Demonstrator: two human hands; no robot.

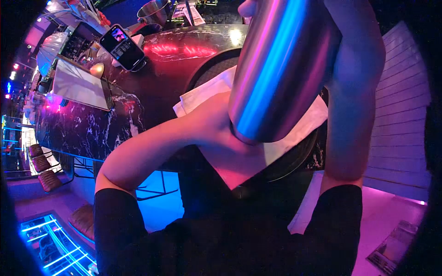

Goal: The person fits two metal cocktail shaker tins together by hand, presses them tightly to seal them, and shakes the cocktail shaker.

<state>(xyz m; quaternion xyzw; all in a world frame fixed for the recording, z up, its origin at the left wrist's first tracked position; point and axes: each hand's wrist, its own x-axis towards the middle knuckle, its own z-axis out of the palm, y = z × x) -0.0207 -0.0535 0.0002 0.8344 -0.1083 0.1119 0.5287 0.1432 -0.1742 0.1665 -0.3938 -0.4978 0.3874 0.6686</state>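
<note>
A shiny metal cocktail shaker fills the upper middle, tilted and very close to the camera, reflecting blue and pink light. Its rounded lower end rests by my left hand, whose fingers are hidden behind the metal. My right hand grips the upper part from the right side; a fingertip shows past the shaker's far left edge. Below lies a white cloth, spread over a round black tray on the counter.
The dark marbled counter curves to the left. On it are a phone propped upright, a pale flat board, a small glowing lamp and a metal bucket. Brown stools stand at the left.
</note>
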